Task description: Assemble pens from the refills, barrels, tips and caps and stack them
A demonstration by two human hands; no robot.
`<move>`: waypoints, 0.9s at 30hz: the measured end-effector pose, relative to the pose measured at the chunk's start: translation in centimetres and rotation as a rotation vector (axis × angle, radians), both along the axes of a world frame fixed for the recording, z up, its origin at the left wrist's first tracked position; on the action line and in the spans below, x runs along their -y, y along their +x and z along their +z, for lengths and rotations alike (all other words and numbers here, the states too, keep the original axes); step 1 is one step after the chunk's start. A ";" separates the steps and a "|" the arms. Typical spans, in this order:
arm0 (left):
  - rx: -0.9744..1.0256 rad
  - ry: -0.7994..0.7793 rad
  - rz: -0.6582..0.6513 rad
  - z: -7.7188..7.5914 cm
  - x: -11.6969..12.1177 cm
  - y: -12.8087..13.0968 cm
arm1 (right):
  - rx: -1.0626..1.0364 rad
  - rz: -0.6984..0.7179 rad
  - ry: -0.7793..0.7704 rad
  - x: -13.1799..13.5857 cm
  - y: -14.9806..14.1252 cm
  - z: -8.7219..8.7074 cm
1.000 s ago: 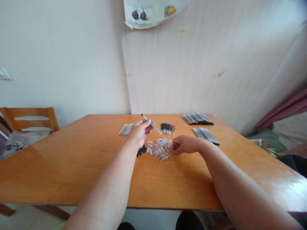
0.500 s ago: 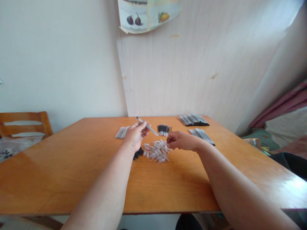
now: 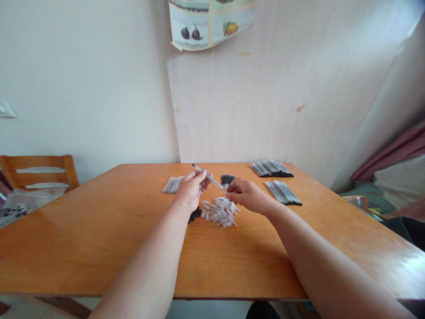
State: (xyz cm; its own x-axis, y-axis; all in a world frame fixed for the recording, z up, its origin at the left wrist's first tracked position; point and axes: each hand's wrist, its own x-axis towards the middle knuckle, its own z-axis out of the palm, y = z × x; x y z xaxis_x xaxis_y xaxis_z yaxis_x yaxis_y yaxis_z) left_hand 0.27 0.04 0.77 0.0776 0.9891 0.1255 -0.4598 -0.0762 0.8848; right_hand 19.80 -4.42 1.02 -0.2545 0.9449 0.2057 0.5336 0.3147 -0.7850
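Note:
My left hand is closed round a thin clear pen tube that slants up to the left above the orange table. My right hand is pinched shut at the tube's lower right end; what it pinches is too small to name. Below both hands lies a heap of several small clear caps. A little clump of black parts sits under my left wrist. A row of black-tipped refills lies just behind the hands.
A bundle of clear tubes lies at the back left. Two bundles of dark-ended pens lie at the back right. A wooden chair with a plastic bag stands left. A wall panel rises behind the table.
My right hand has lifted from the cap heap and moved left and up to the lower end of the tube. My left hand has kept the tube nearly still.

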 end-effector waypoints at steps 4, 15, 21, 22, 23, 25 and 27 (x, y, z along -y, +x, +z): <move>0.001 0.003 0.013 0.1 0.1 0.1 | -0.007 -0.008 0.030 0.1 -0.1 0.1; -0.022 -0.001 0.012 -0.3 -0.1 0.3 | -0.011 -0.020 0.047 0.1 -0.3 0.1; -0.043 0.005 -0.001 -0.6 0.0 0.7 | -0.036 -0.031 0.086 -0.1 -0.4 -0.4; -0.044 0.004 -0.001 -0.6 0.0 0.7 | -0.042 -0.036 0.089 -0.2 -0.4 -0.5; -0.044 0.004 -0.002 -0.6 0.1 0.8 | -0.049 -0.040 0.092 -0.3 -0.4 -0.6; -0.053 0.007 0.000 -0.6 0.1 0.8 | -0.060 -0.043 0.105 -0.4 -0.4 -0.7; -0.076 0.011 0.008 -0.5 0.3 0.9 | -0.063 -0.046 0.120 -0.5 -0.4 -0.8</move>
State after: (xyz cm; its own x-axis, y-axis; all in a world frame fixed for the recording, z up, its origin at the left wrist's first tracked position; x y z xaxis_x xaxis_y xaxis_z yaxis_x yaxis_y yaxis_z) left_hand 1.16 -0.25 0.25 0.0796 0.9883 0.1300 -0.3906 -0.0890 0.9163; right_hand 19.41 -3.91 0.24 -0.1941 0.9231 0.3319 0.5004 0.3842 -0.7759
